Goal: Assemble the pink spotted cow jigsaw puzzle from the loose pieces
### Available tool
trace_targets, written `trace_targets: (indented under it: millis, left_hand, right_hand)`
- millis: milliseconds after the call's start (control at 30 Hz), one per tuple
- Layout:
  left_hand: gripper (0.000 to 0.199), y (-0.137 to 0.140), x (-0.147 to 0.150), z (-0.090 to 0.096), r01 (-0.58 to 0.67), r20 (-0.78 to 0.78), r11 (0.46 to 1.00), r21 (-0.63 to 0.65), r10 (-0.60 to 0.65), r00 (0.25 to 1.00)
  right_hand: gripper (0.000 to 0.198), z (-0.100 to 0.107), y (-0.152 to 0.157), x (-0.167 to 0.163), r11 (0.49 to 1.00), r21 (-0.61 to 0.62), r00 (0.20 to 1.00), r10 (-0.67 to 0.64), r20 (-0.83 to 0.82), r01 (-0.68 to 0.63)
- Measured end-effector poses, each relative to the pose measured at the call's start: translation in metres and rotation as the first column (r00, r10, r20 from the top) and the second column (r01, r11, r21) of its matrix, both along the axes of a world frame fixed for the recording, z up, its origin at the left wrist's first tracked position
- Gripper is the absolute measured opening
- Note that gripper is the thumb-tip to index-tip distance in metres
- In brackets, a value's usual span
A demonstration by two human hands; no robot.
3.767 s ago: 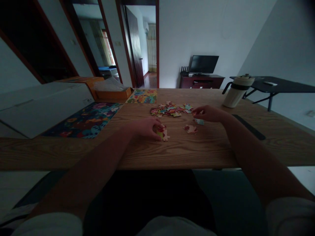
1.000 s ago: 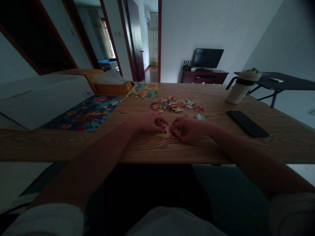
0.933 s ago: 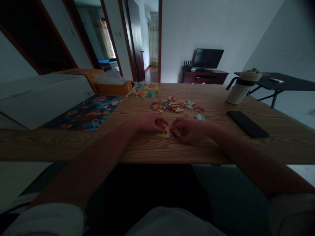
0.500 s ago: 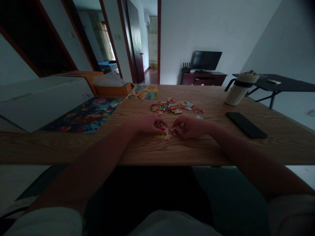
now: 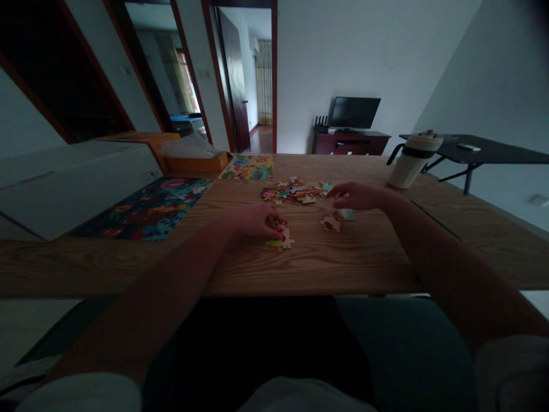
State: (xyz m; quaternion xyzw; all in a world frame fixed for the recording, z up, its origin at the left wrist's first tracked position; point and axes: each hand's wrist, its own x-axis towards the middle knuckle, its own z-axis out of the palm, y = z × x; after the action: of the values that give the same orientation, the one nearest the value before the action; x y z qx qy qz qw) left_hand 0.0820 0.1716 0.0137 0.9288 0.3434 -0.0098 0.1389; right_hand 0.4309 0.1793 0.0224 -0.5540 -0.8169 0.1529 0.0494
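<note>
On the wooden table, my left hand (image 5: 256,221) is closed with its fingertips on a small group of joined jigsaw pieces (image 5: 286,238), partly hidden under the fingers. My right hand (image 5: 359,195) is at the right end of a loose pile of jigsaw pieces (image 5: 295,191). Its thumb and forefinger close around a reddish jigsaw piece, mostly covered by the fingers. Just below that hand lies a pale pink piece with a dark red patch (image 5: 331,222), apart from the joined group. Beside it is a light green piece (image 5: 347,214).
Two colourful picture sheets (image 5: 146,209) lie to the left, one farther back near an orange box (image 5: 197,163). A large white box (image 5: 81,183) stands at far left. At back right is a cream jug (image 5: 409,169); a black phone shows partly behind my right forearm.
My right hand has let go of the pale pink piece, leaving it farther right, and has moved up to the pile's right end. My left hand stays at the joined pieces.
</note>
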Motion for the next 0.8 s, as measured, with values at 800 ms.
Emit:
trace_targets:
  millis: [800]
  left_hand:
    - [0.051, -0.008, 0.002, 0.009, -0.045, 0.001, 0.997, -0.064, 0.045, 0.999]
  right_hand:
    - [0.052, -0.018, 0.068, 0.010, 0.970, -0.062, 0.954, -0.219, 0.203, 0.236]
